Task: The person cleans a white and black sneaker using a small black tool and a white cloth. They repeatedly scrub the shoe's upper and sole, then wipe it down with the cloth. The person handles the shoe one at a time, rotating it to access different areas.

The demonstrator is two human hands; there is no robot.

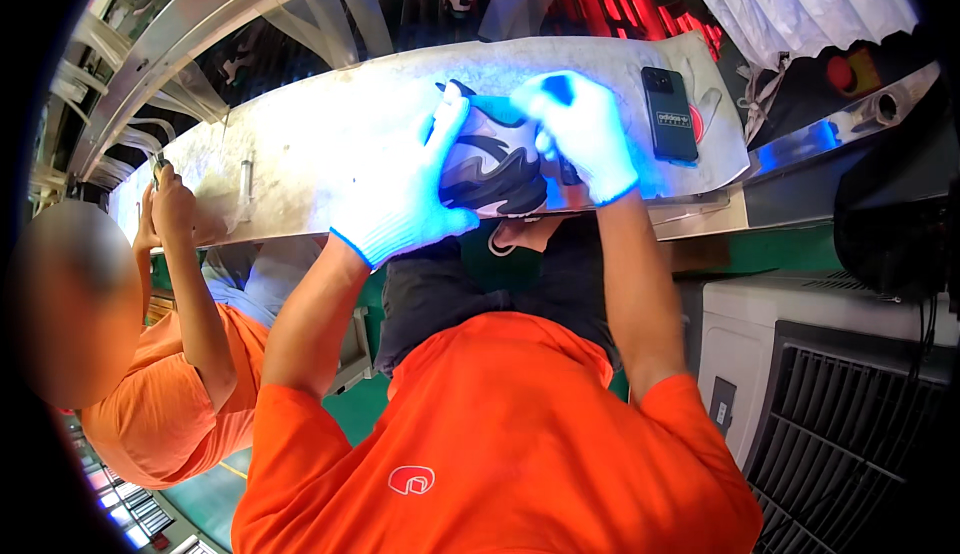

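A grey, black and white sneaker (492, 174) rests in front of me on the pale bench, with a blue-green patch at its far end. My left hand (405, 184), in a white knit glove lit blue, grips it from the left side, fingers along its far part and thumb at the near edge. On the other side, my gloved right hand (588, 139) is closed at the sneaker's right edge, fingers curled. Strong light washes out both gloves. Something small and dark shows beneath the right fingers, but I cannot make out what they hold.
A black phone (668, 114) lies on the worktop (300, 124) to the right. At the left, a co-worker (190, 354) in orange has both hands raised over the bench, near a clear tube (246, 189). A metal rail and racks with shoes run behind. A grey vented machine (800, 384) stands right.
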